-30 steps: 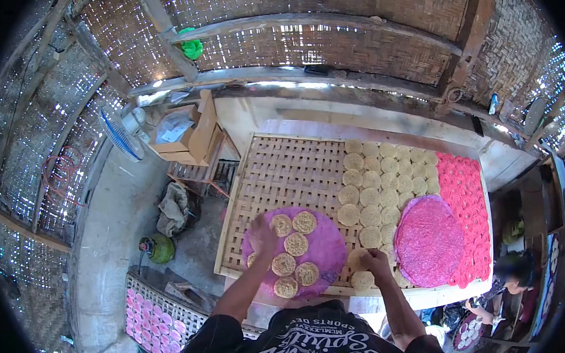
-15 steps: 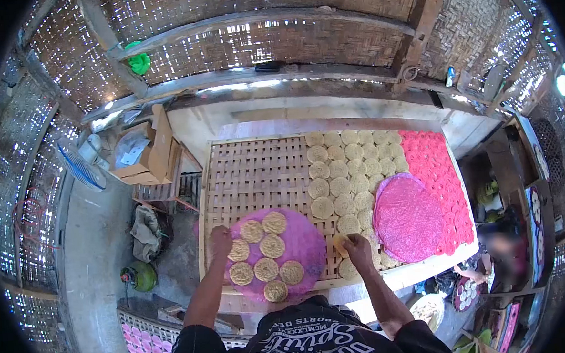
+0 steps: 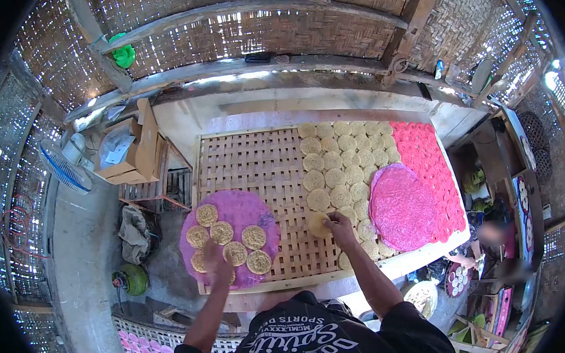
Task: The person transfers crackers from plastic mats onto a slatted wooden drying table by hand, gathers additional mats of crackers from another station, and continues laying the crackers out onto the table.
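Note:
My right hand point(image 3: 341, 230) pinches the edge of a thin round tan cracker point(image 3: 318, 225), just below the rows of similar crackers point(image 3: 333, 161) on the woven bamboo rack point(image 3: 249, 160). Farther left, my left hand point(image 3: 218, 263) is over a translucent pink-purple round sheet point(image 3: 263, 211). That hand is smeared by motion, so its fingers do not show clearly. Several tan crackers point(image 3: 254, 237) lie spread on the sheet, a few partly covered by the hand. The sheet hangs over the rack's left edge.
A stack of pink round sheets point(image 3: 402, 208) lies on the rack's right part, beside bright pink crackers point(image 3: 425, 168). On the left stand a cardboard box point(image 3: 141, 143), a fan point(image 3: 65, 167) and a green gas cylinder point(image 3: 132, 279). Another person point(image 3: 493, 238) is at the lower right.
The pink-purple sheet with its crackers has shifted left and turned. My left hand has gone from the sheet's left edge to over its crackers. My right hand has moved up and left with a cracker.

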`<state>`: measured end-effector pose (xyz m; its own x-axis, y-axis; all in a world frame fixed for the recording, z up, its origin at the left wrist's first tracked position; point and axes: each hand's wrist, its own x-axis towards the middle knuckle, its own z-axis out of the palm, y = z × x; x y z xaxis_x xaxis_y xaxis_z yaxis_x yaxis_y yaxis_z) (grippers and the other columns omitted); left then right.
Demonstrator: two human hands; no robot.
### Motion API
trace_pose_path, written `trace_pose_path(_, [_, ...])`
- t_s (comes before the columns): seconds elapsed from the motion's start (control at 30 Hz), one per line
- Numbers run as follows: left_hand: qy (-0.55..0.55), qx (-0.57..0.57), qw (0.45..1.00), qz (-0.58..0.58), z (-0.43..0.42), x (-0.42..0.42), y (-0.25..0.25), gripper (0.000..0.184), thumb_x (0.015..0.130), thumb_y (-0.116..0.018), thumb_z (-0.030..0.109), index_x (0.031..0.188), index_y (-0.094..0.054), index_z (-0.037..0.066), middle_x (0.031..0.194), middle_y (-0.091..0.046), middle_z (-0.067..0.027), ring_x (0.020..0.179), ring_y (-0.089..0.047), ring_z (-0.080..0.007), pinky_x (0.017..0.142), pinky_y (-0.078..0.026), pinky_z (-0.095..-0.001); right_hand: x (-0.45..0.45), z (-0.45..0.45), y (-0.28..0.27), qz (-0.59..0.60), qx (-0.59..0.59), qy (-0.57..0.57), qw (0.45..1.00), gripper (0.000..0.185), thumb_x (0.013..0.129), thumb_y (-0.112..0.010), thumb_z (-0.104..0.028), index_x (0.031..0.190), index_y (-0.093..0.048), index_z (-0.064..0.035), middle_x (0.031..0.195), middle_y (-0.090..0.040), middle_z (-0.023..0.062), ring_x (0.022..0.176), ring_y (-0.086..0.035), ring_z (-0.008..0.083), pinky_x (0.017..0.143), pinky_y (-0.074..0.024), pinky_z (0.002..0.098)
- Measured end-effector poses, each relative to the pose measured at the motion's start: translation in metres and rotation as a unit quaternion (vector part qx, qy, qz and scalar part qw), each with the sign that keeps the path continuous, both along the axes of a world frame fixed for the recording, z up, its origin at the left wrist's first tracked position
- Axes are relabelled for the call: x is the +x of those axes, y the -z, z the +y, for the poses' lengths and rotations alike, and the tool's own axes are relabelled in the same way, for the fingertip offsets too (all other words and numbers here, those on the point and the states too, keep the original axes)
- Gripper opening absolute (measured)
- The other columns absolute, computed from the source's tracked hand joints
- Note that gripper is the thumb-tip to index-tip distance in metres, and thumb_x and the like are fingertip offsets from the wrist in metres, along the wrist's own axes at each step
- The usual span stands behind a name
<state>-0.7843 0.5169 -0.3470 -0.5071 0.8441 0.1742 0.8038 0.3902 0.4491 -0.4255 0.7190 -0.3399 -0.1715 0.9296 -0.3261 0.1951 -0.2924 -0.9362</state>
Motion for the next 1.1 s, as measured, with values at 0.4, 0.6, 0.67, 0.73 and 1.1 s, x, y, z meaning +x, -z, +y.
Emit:
trace_pose_path(0.4, [0.128,-0.116,0.984,0.045,0.080,0.048,-0.018,0.042,0.073,-0.068,0.019,0.111,-0.063,0.002,0.115,-0.059,-0.0168,0.112,-0.053,-0.0365,0.094,-0.043,-0.0486,-0.014,-0.008,-0.028,-0.433,0.249,0.010,0.866,0.030,0.084,-0.061,-0.020,0.113,-0.065,-0.0088,0.108,-0.061,0.0170,0.096,-0.062,0.0359,0.080,-0.0509,0.0470])
trace_pose_path(0.6, [0.158,-0.046,0.984,-0.069,0.083,0.043,-0.011,0.034,0.069,-0.071,0.021,0.098,-0.062,0.004,0.099,-0.064,-0.0179,0.096,-0.060,-0.0382,0.083,-0.048,-0.0496,-0.043,-0.084,-0.019,-0.340,0.182,-0.073,0.920,0.031,0.087,-0.065,-0.031,0.110,-0.064,-0.0086,0.100,-0.064,0.0133,0.084,-0.066,0.0282,0.071,-0.0526,0.0415])
trace_pose_path(0.67, [0.163,-0.051,0.977,-0.127,0.083,0.058,-0.028,0.031,0.071,-0.070,0.019,0.097,-0.061,0.004,0.094,-0.065,-0.0178,0.089,-0.062,-0.0386,0.079,-0.050,-0.0476,-0.060,-0.101,-0.019,-0.233,0.043,-0.138,0.962,0.037,0.089,-0.065,-0.036,0.110,-0.063,-0.0049,0.094,-0.065,0.0124,0.079,-0.067,0.0241,0.068,-0.0529,0.0402])
trace_pose_path(0.73, [0.152,-0.083,0.970,-0.171,0.083,0.085,-0.052,0.028,0.074,-0.068,0.016,0.097,-0.061,0.003,0.088,-0.066,-0.0158,0.081,-0.063,-0.0387,0.077,-0.051,-0.0450,-0.072,-0.108,-0.017,-0.115,-0.089,-0.187,0.972,0.041,0.091,-0.064,-0.038,0.110,-0.062,-0.0020,0.090,-0.066,0.0109,0.076,-0.067,0.0211,0.066,-0.0534,0.0393])
trace_pose_path(1.1, [0.298,-0.009,0.954,-0.008,0.017,0.073,-0.033,0.040,0.075,-0.067,0.011,0.114,-0.061,0.001,0.115,-0.060,-0.0165,0.107,-0.057,-0.0344,0.092,-0.047,-0.0445,-0.008,-0.077,-0.017,-0.309,0.074,-0.044,0.947,0.040,0.082,-0.068,-0.022,0.114,-0.062,0.0020,0.093,-0.069,0.0220,0.086,-0.068,0.0338,0.077,-0.0545,0.0407])
